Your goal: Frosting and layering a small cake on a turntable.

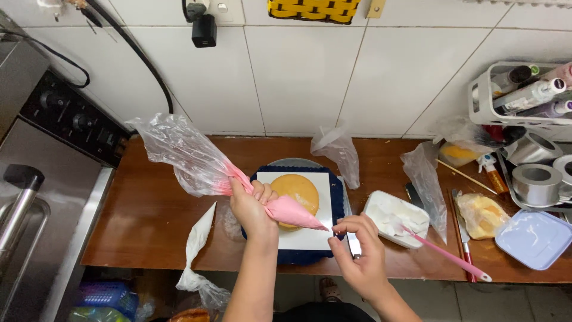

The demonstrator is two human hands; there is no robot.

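The left hand [253, 209] is clamped round the twisted neck of a piping bag [238, 179] filled with pink cream, and the right hand [357, 247] has its fingertips pinched together at the bag's pointed tip, with what looks like a small metal tool, perhaps scissors, held below it, though I cannot tell for sure. To my eye this is the readying of the tip, before any cream goes down. The round yellow cake [296, 191] sits bare on a white board [310, 235], on a dark blue mat [336, 191] over a turntable in the middle of the wooden bench [149, 220].

The bag lies across the cake, its long axis running from upper left to lower right; the empty crumpled end flares up to the left, and the tip points down and right, just past the cake's edge over the board. The next move, I would judge, calls for a steady squeeze from the left hand and a fine guiding touch at the tip.

Close by to the right stand a white tub of cream [393, 217] and a pink spatula [444, 253] resting in it
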